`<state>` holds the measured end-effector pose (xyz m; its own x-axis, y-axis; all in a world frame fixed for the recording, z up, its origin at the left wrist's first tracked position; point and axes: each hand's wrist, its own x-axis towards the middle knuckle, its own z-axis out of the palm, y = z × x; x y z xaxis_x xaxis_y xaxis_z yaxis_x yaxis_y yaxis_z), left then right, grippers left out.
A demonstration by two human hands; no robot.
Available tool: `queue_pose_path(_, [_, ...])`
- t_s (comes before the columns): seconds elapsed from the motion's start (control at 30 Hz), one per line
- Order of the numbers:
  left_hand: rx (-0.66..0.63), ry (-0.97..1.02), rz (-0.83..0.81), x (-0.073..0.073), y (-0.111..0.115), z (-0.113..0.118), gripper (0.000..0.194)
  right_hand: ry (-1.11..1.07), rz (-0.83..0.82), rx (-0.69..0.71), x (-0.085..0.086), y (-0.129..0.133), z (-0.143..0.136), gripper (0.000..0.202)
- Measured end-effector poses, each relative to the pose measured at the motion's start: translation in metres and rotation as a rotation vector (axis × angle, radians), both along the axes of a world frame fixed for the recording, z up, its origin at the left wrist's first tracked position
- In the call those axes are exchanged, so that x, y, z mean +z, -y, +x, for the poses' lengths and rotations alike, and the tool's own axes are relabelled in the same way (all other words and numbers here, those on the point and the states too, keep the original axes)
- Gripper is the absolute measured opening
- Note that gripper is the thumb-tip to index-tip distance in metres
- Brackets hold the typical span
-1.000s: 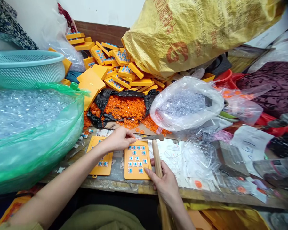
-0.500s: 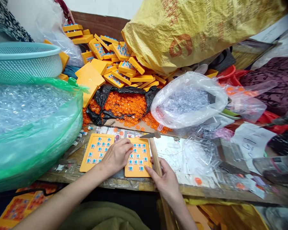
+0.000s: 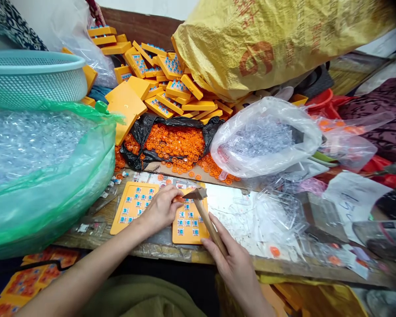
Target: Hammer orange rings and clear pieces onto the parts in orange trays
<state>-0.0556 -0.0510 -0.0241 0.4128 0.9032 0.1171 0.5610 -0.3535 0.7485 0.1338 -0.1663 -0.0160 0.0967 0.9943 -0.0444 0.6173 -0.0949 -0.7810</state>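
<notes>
My right hand grips the wooden handle of a hammer. The hammer's metal head, narrow at its left end, is over the upper part of an orange panel set with small blue and clear pieces. My left hand lies across the panel's upper left edge, thumb and forefinger pinched. A small orange cap shows at those fingertips, mostly hidden. Left of it, a second orange panel with similar blue pieces lies flat, partly under my left wrist.
Behind are a black bag of orange caps, piled orange panels and a yellow sack. A green bag of clear pieces bulges at left; a white bag stands right. Clear plastic scraps litter the bench's right side.
The hammer has tilted left, its head moving from the panel's upper right edge to over the panel, near my left fingertips. My left hand has stayed nearly in place.
</notes>
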Motion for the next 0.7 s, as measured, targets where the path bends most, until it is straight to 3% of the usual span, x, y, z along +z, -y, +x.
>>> queue_pose_path(0.27, [0.069,0.040,-0.211,0.004,-0.006,0.003,0.014,0.237,0.128,0.165,0.004,0.000,0.002,0.045])
queue_pose_path(0.4, [0.069,0.023,-0.192,0.005,-0.005,0.003,0.009,0.279,0.141,0.153,0.010,-0.003,0.000,0.044])
queue_pose_path(0.7, [0.077,-0.074,-0.143,0.011,-0.001,0.003,0.017,0.237,0.130,0.061,0.011,-0.005,0.000,0.045])
